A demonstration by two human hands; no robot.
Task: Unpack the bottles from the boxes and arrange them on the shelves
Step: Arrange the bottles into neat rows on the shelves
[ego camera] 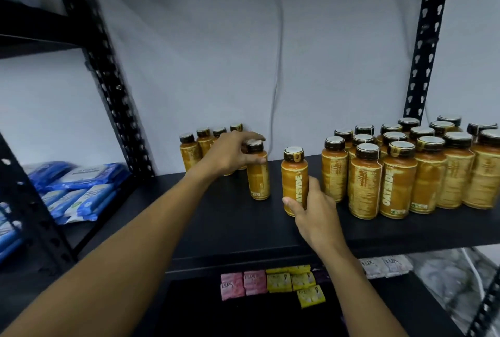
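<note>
Here, both hands work on shelf [238, 223]. Left hand [232, 155] curls round neck of first bottle [258, 182], well left of big bottle group [400, 174]. Right hand [313, 212] wraps base of second bottle [295, 174], just left of that group. Grips likely for steadying bottles into rows. Both bottles upright, long axis vertical, caps up. Second bottle's label faces camera. Small back row [194, 150] farther left of group.

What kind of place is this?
Probably a shop stockroom: black slotted-steel shelving carries rows of identical orange bottles, Lux soap packs lie on the shelf below, blue wipe packs on the neighbouring rack.
</note>
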